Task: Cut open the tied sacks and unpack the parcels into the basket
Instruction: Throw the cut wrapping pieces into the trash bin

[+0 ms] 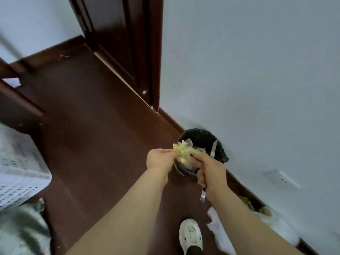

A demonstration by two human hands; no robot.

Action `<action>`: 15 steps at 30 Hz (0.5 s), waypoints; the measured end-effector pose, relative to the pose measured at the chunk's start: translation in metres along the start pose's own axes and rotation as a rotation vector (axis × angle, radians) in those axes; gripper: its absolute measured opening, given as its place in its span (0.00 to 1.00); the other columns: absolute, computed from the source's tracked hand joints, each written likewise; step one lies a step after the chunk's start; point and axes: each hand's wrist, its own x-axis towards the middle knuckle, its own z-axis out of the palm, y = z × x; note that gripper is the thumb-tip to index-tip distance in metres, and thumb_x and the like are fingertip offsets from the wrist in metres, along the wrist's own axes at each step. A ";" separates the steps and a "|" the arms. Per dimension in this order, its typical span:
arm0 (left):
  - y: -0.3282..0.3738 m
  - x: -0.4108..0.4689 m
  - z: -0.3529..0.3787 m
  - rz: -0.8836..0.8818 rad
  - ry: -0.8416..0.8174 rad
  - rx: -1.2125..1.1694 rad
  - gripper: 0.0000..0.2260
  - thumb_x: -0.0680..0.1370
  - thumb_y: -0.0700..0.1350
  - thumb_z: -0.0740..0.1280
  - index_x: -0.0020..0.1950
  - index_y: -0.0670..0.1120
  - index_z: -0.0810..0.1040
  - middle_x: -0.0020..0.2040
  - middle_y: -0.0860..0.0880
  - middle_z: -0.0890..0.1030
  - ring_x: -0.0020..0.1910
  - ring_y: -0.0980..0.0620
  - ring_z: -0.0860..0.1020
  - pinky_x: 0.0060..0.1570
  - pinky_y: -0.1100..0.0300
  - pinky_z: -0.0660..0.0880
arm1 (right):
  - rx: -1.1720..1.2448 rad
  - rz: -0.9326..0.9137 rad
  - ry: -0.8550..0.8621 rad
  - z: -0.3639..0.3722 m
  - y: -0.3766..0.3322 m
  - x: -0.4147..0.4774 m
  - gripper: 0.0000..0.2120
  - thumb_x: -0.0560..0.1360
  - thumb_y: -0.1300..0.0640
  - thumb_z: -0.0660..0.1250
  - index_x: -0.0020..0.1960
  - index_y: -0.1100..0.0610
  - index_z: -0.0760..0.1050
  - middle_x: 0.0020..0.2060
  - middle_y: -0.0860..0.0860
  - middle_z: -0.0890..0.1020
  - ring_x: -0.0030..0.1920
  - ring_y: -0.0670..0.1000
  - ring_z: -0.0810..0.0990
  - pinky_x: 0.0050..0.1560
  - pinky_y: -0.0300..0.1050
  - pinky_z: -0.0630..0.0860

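Note:
My left hand [160, 159] pinches one side of a crumpled wad of yellowish clear tape or wrapping [184, 152]. My right hand [211, 172] pinches its other side and also grips a metal knife [213, 150], whose blade points up and whose handle end sticks out below my palm. Both hands hover over a small round bin lined with a black bag [202, 138], standing on the floor against the wall. A white perforated basket [20, 179] shows at the left edge. No sacks or parcels are clearly in view.
Dark brown wooden floor [88, 126] runs ahead to a dark door frame [145, 52]. A white wall [257, 70] is on the right, with white and yellowish scraps [257, 210] along its base. My white shoe [191, 234] is below. A cat [25, 227] lies at lower left.

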 end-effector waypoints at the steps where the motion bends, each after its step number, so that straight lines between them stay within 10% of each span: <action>1: -0.001 0.008 0.021 -0.031 0.011 0.007 0.03 0.69 0.38 0.75 0.38 0.42 0.82 0.32 0.45 0.79 0.29 0.51 0.74 0.34 0.60 0.74 | 0.016 0.032 0.020 -0.015 -0.006 0.016 0.08 0.76 0.57 0.64 0.47 0.61 0.77 0.35 0.58 0.81 0.18 0.46 0.60 0.19 0.35 0.54; 8: -0.012 0.077 0.117 -0.120 0.072 0.089 0.10 0.68 0.37 0.77 0.30 0.46 0.79 0.42 0.37 0.83 0.47 0.40 0.82 0.52 0.46 0.79 | -0.105 0.051 0.337 -0.075 -0.015 0.115 0.13 0.72 0.63 0.65 0.55 0.56 0.79 0.31 0.51 0.73 0.28 0.49 0.68 0.28 0.42 0.63; 15: 0.002 0.084 0.140 -0.140 0.025 0.117 0.11 0.68 0.39 0.77 0.30 0.39 0.78 0.30 0.42 0.80 0.31 0.46 0.80 0.44 0.46 0.82 | -0.104 0.104 0.336 -0.078 -0.011 0.140 0.09 0.74 0.65 0.63 0.49 0.58 0.81 0.24 0.51 0.69 0.23 0.48 0.63 0.23 0.40 0.61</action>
